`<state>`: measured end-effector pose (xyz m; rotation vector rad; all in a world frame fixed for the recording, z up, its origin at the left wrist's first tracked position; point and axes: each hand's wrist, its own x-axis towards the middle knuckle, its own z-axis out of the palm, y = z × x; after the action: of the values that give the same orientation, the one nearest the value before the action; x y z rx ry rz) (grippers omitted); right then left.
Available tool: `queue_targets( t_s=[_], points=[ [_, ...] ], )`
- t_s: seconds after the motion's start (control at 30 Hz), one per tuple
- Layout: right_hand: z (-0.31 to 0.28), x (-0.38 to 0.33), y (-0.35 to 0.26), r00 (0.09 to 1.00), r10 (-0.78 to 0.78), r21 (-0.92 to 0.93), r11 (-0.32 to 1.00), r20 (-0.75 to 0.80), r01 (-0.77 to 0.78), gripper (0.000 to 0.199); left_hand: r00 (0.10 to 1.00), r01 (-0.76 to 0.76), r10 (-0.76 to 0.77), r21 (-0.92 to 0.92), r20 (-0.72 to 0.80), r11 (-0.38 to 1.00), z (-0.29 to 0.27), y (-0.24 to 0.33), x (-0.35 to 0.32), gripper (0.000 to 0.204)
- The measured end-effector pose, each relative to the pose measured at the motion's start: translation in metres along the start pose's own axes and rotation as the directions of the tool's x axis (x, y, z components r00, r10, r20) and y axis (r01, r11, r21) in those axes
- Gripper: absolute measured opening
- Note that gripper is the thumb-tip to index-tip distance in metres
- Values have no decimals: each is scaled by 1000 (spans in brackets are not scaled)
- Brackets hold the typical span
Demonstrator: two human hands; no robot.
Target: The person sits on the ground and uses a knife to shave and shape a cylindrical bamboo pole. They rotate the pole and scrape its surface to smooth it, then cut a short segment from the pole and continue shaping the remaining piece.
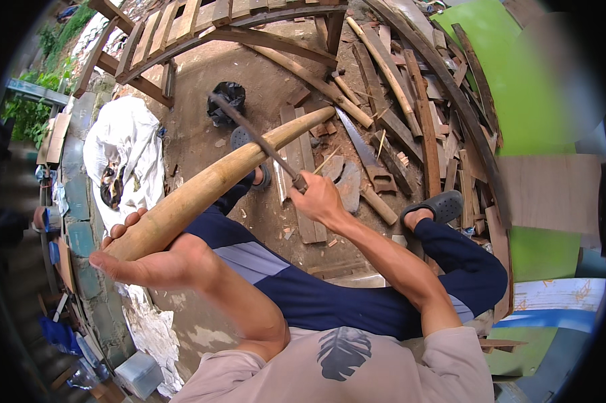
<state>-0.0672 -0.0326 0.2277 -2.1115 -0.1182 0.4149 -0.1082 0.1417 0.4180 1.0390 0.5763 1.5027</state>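
A thick, pale-yellow bamboo pole (202, 191) slants from the lower left up toward the middle of the ground. My left hand (158, 262) is wrapped round its near end, with the palm underneath and fingertips showing over the far side. My right hand (316, 200) grips the short handle of a long, narrow, dark machete-like blade (239, 119). The blade crosses over the pole's upper part; whether it touches the bamboo I cannot tell. Beyond my right hand, a handsaw (358, 142) with a wooden handle lies on the ground.
A slatted wooden bench (229, 33) stands at the far left. Scrap planks and poles (427, 121) are heaped on the right, before a green panel (538, 87). White cloth (135, 141) lies at left, near a black plastic bag (226, 101). My dark clog (444, 207) rests beside the planks.
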Motion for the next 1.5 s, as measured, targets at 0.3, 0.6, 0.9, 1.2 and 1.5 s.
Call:
queue_targets(
  t_s=[0.3,0.6,0.9,1.2,1.5],
  points=[
    [9,9,40,974,208,122,973,-87,-196,30,998,15,-10,-81,65,997,-5,-3,-5,77],
    [-13,-20,12,985,157,176,974,-68,-143,28,554,232,284,-472,783,851,-19,-18,25,77],
    [-3,-56,-23,965,-242,16,969,-105,245,21,768,225,74,-376,636,899,-41,-15,24,47],
    [-1,-49,0,962,-261,-47,965,-75,258,20,873,160,19,-323,487,933,-51,-12,21,45],
    [-13,-33,3,993,-48,18,999,108,46,22,895,122,27,-303,445,945,-49,-9,13,45]
  ],
)
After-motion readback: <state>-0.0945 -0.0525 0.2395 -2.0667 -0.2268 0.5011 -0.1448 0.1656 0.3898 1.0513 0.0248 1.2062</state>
